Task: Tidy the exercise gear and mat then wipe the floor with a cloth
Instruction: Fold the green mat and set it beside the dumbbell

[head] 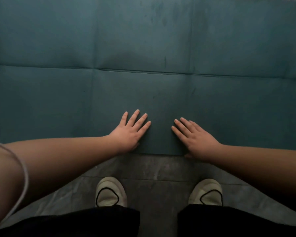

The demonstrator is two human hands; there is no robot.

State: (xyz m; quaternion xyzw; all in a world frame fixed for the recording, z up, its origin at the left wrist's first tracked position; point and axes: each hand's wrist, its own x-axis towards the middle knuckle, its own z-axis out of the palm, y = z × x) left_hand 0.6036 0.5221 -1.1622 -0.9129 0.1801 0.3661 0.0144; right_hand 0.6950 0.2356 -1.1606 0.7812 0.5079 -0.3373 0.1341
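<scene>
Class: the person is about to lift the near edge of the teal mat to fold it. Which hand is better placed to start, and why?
Right hand, slightly: its thumb hooks the mat's near edge over the floor. Left hand lies flat on top. Folding likely needs both.

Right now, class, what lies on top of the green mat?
Only the left hand and right hand lie flat near the mat's front edge. Thumbs are hidden.

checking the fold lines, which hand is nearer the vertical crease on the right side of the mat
Right. The right hand lies flat on the mat just below that crease; the left hand rests farther off, toward the other crease.
</scene>
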